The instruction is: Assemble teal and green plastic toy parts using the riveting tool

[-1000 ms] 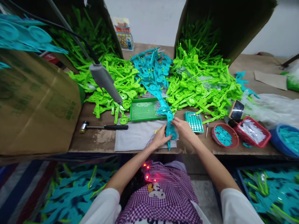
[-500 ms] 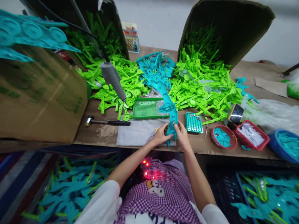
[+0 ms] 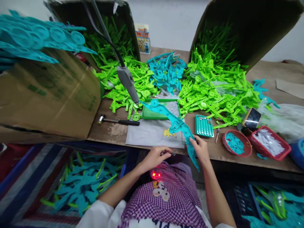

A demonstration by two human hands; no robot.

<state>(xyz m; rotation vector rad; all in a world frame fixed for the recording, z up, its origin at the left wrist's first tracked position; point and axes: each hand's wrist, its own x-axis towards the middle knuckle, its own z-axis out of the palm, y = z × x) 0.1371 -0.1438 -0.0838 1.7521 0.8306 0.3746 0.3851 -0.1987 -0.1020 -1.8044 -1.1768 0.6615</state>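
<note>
One right hand (image 3: 200, 148) holds one long blue piece (image 3: 176, 124).

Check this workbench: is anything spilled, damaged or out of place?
A small turquoise piece lies stray beside the red basket of white pieces, outside any container. The bench top also looks scuffed near the hammer.

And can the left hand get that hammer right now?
Probably yes. Only the flat grey cloth and some table seem to lie between the left hand and the hammer, though its fingers may be pinching something small.
</note>
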